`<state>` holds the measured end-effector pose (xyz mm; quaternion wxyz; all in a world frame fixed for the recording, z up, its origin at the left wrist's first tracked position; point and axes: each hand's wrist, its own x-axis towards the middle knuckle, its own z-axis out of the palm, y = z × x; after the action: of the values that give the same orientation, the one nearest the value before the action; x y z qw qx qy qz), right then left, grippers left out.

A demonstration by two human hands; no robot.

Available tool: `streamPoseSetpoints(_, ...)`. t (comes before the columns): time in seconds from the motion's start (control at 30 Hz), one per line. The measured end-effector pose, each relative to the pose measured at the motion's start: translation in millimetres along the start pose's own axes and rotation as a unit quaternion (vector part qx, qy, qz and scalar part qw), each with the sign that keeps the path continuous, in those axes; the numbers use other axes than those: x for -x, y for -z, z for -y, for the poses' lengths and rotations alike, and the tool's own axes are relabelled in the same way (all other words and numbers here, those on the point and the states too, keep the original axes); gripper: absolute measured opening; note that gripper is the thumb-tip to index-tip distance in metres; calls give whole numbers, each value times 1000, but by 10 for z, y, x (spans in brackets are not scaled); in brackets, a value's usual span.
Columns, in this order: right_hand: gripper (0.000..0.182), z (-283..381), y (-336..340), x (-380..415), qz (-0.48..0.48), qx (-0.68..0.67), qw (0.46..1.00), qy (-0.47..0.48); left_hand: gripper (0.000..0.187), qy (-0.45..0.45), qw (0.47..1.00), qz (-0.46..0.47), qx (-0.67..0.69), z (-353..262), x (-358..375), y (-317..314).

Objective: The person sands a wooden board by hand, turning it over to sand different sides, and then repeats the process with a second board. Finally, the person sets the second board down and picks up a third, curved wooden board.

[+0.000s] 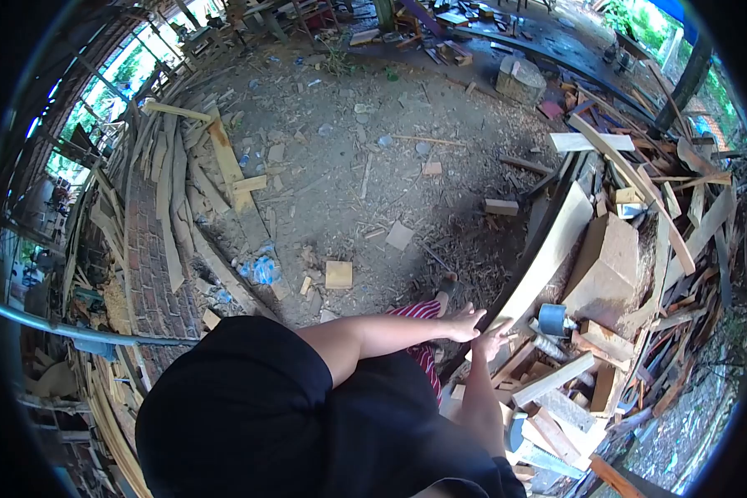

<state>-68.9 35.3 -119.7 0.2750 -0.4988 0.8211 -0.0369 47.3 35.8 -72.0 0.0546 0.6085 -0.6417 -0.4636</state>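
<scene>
A long pale board (548, 249) runs from the upper right down to my hands, beside a dark edge along its left side. My left hand (463, 324) is at the board's near end, with its fingers spread and nothing visible in them. Just right of it, my right hand (491, 342) rests on the same end of the board, its fingers wrapped round the edge. The two hands are close together. A dark blue cylindrical object (554, 320) lies to the right of my right hand, among wood offcuts (554, 378).
A large wooden block (603, 261) stands right of the board. Scrap wood (705, 224) is piled at the far right. Planks (170, 183) lie on the left by a brick surface (153, 249). A square wood piece (339, 275) and a blue plastic bag (260, 266) lie on the ground.
</scene>
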Motion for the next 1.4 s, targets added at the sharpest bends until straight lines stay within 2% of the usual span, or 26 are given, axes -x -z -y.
streamPoseSetpoints(0.03, 115, -51, -55, -101, 26, -18, 999, -16, 68, -20, 1000, -1, -5, -62, 41, 65)
streamPoseSetpoints(0.1, 112, -140, -104, -113, -11, -50, 999, 1, 69, -11, 999, 30, 7, -140, 80, 135)
streamPoseSetpoints(0.23, 96, 45, 462, 171, -62, -57, 996, -6, 66, -5, 999, 29, -14, -153, 69, 76)
streamPoseSetpoints(0.3, 95, -167, 466, 137, -121, -100, 985, 78, 63, 0, 1000, 30, -4, -192, 70, 68)
streamPoseSetpoints(0.37, 90, -106, 762, 197, -17, -130, 991, 23, 59, -14, 1000, -14, -20, -120, -55, -161)
streamPoseSetpoints(0.4, 86, -255, 708, 170, -31, -214, 972, 87, 61, 11, 999, 6, 43, -93, -150, -257)
streamPoseSetpoints(0.43, 82, -165, 897, 327, -46, -296, 942, 150, 63, 37, 993, 27, 105, -114, -207, -307)
streamPoseSetpoints(0.47, 80, -153, 1184, 492, 111, -425, 897, 51, 69, 59, 978, 33, 195, -136, -235, -382)
streamPoseSetpoints(0.5, 65, -122, 1356, 644, 164, -533, 830, 11, 76, 109, 903, 101, 403, -549, 121, -15)
streamPoseSetpoints(0.57, 37, -239, 1342, 733, 199, -669, 710, -97, 81, 120, 858, 129, 482, -639, 106, -50)
streamPoseSetpoints(0.6, 18, -263, 1420, 793, 269, -711, 644, -83, 85, 90, 843, 164, 504, -658, 60, -78)
streamPoseSetpoints(0.63, 17, -215, 1498, 908, 285, -722, 618, -125, 77, 106, 811, 150, 555, -738, 8, -135)
streamPoseSetpoints(0.7, 18, -400, 1300, 923, 369, -766, 513, -117, 63, 168, 735, 231, 616, -863, -102, -109)
streamPoseSetpoints(0.77, 23, -363, 1346, 1018, 366, -792, 471, -130, 47, 138, 774, 198, 586, -900, -102, -2)
streamPoseSetpoints(0.8, 30, -386, 1330, 1011, 385, -802, 449, -82, 39, 198, 792, 157, 556, -722, -228, -83)
streamPoseSetpoints(0.83, 28, -446, 1259, 964, 418, -772, 473, -70, 36, 203, 775, 127, 584, -767, -177, -52)
streamPoseSetpoints(0.9, 32, -422, 1140, 1024, 328, -710, 617, -84, 36, 207, 738, 96, 635, -637, -182, -155)
streamPoseSetpoints(0.97, 27, -362, 1068, 1112, 272, -696, 656, -103, 36, 208, 737, 94, 636, -576, -130, -190)
streamPoseSetpoints(1.03, 28, -369, 1014, 1170, 234, -623, 742, -85, 38, 239, 731, 101, 631, -641, -34, -156)
streamPoseSetpoints(1.1, 30, -330, 948, 1182, 185, -614, 764, -72, 38, 225, 732, 110, 633, -518, -70, -239)
streamPoseSetpoints(1.17, 30, -361, 848, 1121, 186, -571, 796, -74, 36, 213, 722, 135, 645, -415, -138, -291)
streamPoseSetpoints(1.27, 31, -345, 815, 856, 174, -538, 822, -74, 34, 191, 719, 113, 658, -394, -398, -320)
streamPoseSetpoints(1.33, 31, -291, 847, 606, 161, -466, 868, -55, 37, 196, 713, 96, 667, -456, -584, -246)
streamPoseSetpoints(1.4, 31, -174, 901, 341, 166, -490, 854, -58, 40, 197, 724, 82, 656, -564, -836, -73)
